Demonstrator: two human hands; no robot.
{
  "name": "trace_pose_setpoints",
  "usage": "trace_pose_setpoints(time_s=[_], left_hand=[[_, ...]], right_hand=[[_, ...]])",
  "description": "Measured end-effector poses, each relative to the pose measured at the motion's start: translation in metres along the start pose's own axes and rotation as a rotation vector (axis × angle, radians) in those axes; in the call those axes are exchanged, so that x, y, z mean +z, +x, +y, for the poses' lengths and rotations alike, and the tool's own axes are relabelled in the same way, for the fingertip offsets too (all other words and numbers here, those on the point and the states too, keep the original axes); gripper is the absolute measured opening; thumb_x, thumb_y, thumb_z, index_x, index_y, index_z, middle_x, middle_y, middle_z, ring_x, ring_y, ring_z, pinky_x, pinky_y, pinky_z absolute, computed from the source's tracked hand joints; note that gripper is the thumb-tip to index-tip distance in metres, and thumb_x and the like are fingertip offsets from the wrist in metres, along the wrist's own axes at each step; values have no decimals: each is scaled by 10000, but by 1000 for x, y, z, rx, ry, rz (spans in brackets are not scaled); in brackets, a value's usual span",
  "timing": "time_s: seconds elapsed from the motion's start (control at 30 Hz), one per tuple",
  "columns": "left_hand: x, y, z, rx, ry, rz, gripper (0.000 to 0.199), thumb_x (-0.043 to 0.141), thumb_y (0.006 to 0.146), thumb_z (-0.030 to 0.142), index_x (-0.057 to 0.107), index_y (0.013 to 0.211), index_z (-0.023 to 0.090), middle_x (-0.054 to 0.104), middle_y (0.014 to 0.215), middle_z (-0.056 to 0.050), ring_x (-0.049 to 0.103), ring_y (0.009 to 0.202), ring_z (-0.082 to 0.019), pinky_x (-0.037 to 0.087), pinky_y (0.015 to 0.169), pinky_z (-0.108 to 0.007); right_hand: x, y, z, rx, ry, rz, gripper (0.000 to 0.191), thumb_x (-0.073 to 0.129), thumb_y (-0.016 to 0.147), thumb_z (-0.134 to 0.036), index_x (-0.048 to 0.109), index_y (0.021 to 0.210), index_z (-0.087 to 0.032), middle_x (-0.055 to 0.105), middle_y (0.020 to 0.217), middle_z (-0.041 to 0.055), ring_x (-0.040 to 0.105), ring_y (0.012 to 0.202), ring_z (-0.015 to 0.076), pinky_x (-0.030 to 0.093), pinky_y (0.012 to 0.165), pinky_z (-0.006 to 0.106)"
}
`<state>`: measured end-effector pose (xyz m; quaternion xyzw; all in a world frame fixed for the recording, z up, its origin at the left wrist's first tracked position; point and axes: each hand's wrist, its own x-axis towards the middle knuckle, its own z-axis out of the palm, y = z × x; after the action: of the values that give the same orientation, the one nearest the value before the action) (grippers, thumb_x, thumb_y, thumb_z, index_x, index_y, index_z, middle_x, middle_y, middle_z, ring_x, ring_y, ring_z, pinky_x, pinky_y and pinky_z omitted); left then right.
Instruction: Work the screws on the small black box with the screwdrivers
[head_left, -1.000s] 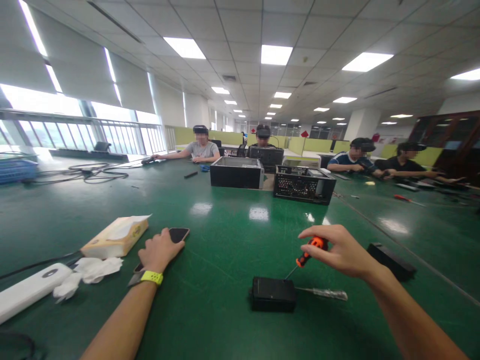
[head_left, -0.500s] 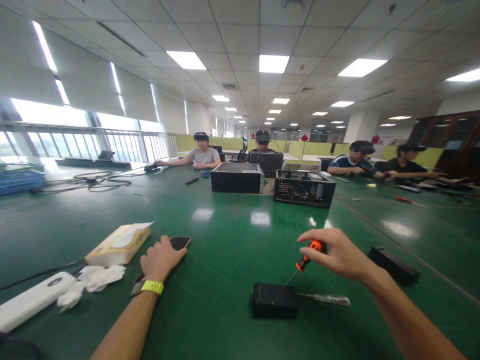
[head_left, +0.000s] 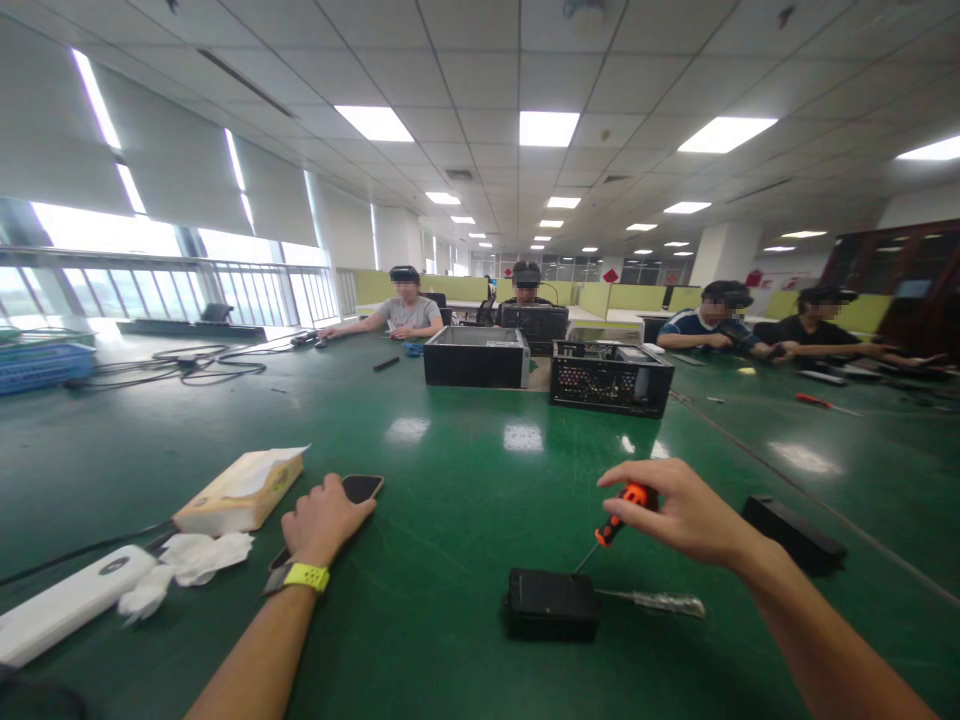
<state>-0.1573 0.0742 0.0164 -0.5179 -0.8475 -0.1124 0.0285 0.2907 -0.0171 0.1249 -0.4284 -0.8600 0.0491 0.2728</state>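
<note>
My left hand (head_left: 324, 518), with a yellow-green watch band at the wrist, lies over a dark smartphone (head_left: 363, 487), fingers curled and thumb along its edge. Most of the phone is hidden under the palm. My right hand (head_left: 664, 500) holds an orange-and-black screwdriver (head_left: 632, 497) by its handle, thumb and index finger apart on the near side. The screwdriver leans, its shaft running down behind a small black box (head_left: 553, 606); the tip is hidden. Beside that box lies a second screwdriver (head_left: 667, 602) with a clear handle.
A black block (head_left: 793, 532) lies right of my right hand. At left are a tissue pack (head_left: 232, 495), crumpled tissues (head_left: 202, 556) and a white device (head_left: 75, 603). Two computer cases (head_left: 475, 360) (head_left: 611, 380) stand farther back. Several people sit around the table; cables (head_left: 187, 365) lie far left.
The view has shifted very slightly. Both hands keep practically the same pose, and the screwdriver, phone and black box stay where they were.
</note>
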Motion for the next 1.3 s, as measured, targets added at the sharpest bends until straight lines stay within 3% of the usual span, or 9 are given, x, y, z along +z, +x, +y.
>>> trace_pose_setpoints(time_s=[0.3,0.4,0.5,0.6,0.7,0.8,0.97,1.1,1.3], left_hand=[[-1,-1,-1,-9,-7,-14,604,547,783,543,549,1198,103,631,1201,-230,594,1098,-402,444,856,-478],[-2,-8,9,49,-32,88,645,564,792,522,524,1272,92,601,1257,-242,545,1158,-427,411,914,-522],[-3,-32,33,412,-231,163,650,596,815,531,509,1322,133,543,1369,-196,468,1273,-370,347,1040,-490],[-7,-76,66,892,-507,-96,704,681,786,580,501,1357,210,564,1366,-120,498,1256,-295,353,1073,-415],[-10,-119,94,1151,-581,-261,874,808,600,654,550,1330,246,589,1319,-106,504,1211,-324,350,1064,-462],[-11,-142,108,1183,-598,-271,797,829,608,613,613,1259,208,632,1211,-107,543,1112,-306,398,984,-438],[-9,-147,112,1209,-587,-260,425,811,709,485,709,1023,218,680,1004,-53,564,977,-259,404,883,-379],[-8,-148,111,1227,-591,-248,386,802,722,452,709,1008,211,682,976,-48,561,951,-251,403,855,-361],[-7,-149,112,1223,-600,-255,383,787,738,448,704,1018,201,683,981,-51,566,953,-250,413,856,-360]], right_hand=[[-1,1,-2,2,19,-25,204,599,904,-375,702,985,-218,733,884,15,656,765,156,466,710,271],[-2,0,-2,6,15,-15,210,609,895,-380,701,993,-219,732,894,19,654,772,161,471,714,274],[-3,-1,-4,-5,16,-9,199,632,866,-337,692,1015,-220,722,892,18,640,743,152,478,684,261],[-4,-1,-7,-19,16,-16,211,618,855,-279,679,1047,-215,705,851,15,613,668,136,467,608,239],[-2,0,-6,-16,-14,21,220,638,854,-330,692,1032,-211,711,812,16,610,636,138,458,589,243],[0,1,-4,-14,-20,46,243,652,856,-370,695,1033,-209,711,781,15,616,638,144,457,584,246],[3,1,-4,-57,34,39,273,605,865,-251,644,1132,-207,705,898,24,627,702,132,477,607,223],[5,1,-4,-32,-7,69,286,650,852,-349,662,1095,-199,686,749,5,581,578,120,456,553,225],[6,2,-4,-77,32,69,281,603,859,-263,643,1129,-197,715,933,45,629,699,138,485,593,228]])
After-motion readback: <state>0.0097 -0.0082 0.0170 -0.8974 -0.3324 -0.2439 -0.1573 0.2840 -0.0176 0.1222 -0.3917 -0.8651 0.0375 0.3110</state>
